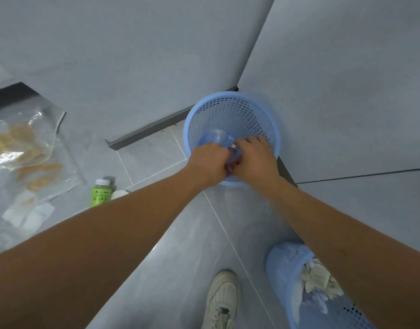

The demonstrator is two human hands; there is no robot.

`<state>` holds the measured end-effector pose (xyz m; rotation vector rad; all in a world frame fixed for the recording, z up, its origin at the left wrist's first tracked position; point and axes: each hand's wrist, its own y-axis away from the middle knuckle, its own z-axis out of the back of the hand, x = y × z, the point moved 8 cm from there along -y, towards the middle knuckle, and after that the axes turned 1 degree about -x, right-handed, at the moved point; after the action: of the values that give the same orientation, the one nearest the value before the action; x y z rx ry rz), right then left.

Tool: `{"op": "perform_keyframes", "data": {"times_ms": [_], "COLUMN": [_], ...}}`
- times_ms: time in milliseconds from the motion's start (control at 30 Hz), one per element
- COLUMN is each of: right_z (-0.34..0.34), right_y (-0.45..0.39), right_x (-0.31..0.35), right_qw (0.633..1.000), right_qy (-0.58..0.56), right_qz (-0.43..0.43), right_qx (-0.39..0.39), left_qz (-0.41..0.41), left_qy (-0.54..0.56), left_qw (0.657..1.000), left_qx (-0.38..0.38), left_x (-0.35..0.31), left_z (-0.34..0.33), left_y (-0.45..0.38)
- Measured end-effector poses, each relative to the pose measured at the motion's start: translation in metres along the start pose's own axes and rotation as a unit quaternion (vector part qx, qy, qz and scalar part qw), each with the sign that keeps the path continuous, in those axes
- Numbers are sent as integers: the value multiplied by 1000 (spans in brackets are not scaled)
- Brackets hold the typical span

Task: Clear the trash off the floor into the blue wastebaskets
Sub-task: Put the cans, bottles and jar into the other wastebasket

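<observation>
A blue mesh wastebasket (230, 108) stands in the corner of the grey walls. Both my hands reach over its near rim. My left hand (207, 161) and my right hand (254, 156) are closed together on a clear plastic bottle (219, 138) that points down into the basket; something red shows between my fingers. A second blue wastebasket (282, 276), holding crumpled paper and wrappers, sits at the lower right, partly hidden by my right forearm. On the floor to the left lie a green-labelled bottle (100, 193) with a white cap and a clear plastic bag (26, 153) holding orange scraps.
White paper packets (28, 214) lie below the clear bag. A small white piece (120, 194) lies beside the green bottle. My white shoe (222, 302) stands on the grey tiles at the bottom. A dark skirting runs along the wall's foot (145, 131).
</observation>
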<state>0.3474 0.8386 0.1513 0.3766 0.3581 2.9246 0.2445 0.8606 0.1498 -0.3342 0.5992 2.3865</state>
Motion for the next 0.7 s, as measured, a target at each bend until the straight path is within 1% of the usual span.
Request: {"op": "perform_keyframes", "data": {"times_ms": [67, 133, 200, 267, 333, 433, 500, 533, 567, 633, 700], "right_z": [23, 44, 54, 48, 21, -45, -90, -111, -132, -170, -203], "right_y": [14, 32, 54, 77, 98, 119, 127, 129, 131, 131, 129], "right_x": [20, 50, 90, 136, 180, 230, 253, 263, 270, 279, 281], "right_qw": [997, 985, 974, 967, 969, 977, 981, 982, 983, 982, 980], "right_qy": [-34, -83, -113, -139, -155, -150, -131, -116, -98, -56, -16], "right_qz": [19, 47, 85, 121, 148, 150, 139, 132, 126, 117, 113], "right_qx": [-73, -141, -175, -173, -127, -26, 36, 65, 92, 137, 161], "left_qz": [-27, -44, -27, 24, 89, 216, 270, 290, 311, 342, 360], "left_qy": [49, 65, 72, 110, 140, 138, 115, 107, 104, 106, 110], "left_qw": [996, 988, 978, 966, 962, 960, 955, 951, 945, 934, 927], "left_qx": [-66, -133, -196, -231, -218, -116, -42, -18, -4, -2, -8], "left_x": [2, 13, 37, 73, 114, 181, 220, 237, 253, 281, 302], "left_z": [22, 45, 66, 75, 66, 18, -19, -36, -51, -76, -95], "left_y": [25, 55, 94, 140, 191, 269, 316, 337, 356, 385, 403]}}
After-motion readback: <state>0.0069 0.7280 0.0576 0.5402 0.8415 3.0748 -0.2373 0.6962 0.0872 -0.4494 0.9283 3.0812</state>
